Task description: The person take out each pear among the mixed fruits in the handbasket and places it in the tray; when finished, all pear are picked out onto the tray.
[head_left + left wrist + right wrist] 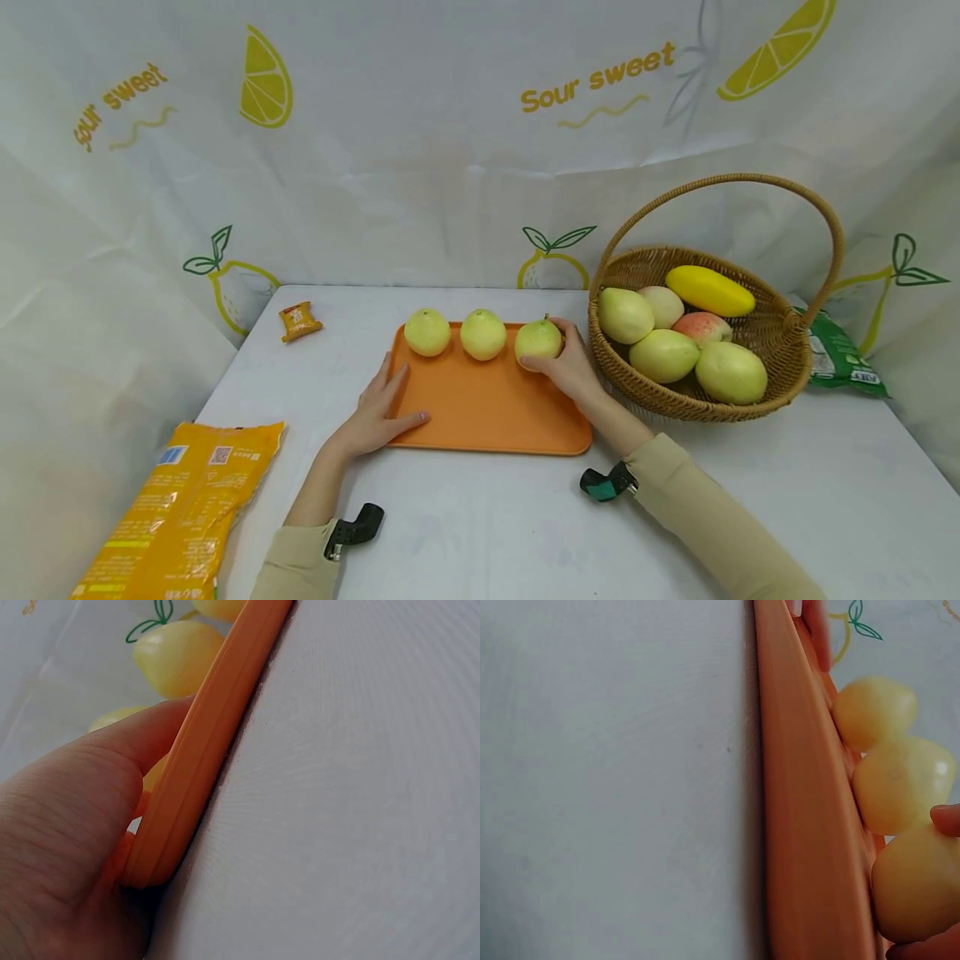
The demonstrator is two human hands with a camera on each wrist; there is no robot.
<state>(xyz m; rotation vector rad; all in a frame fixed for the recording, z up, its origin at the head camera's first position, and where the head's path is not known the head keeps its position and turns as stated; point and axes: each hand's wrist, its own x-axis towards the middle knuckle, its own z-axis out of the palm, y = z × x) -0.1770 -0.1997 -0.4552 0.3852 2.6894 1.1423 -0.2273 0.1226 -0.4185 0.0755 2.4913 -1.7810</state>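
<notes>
An orange tray [487, 408] lies on the table with three pale yellow-green pears in a row along its far edge: a left pear [427, 332], a middle pear [483, 335] and a right pear [537, 342]. My right hand [568, 367] holds the right pear, thumb on its near side and fingers round its right side. With fingers spread, my left hand [375, 417] rests on the tray's left edge. The left wrist view shows the thumb [142, 735] reaching over the tray's rim. In the right wrist view, fingertips [946, 819] touch the nearest pear.
A wicker basket [622, 375] with a tall handle stands right of the tray, holding several pears, peach-like fruits and a long yellow fruit [709, 291]. Behind it lies a green packet [843, 358]. A small orange packet [300, 321] and a large orange bag [180, 517] lie at left.
</notes>
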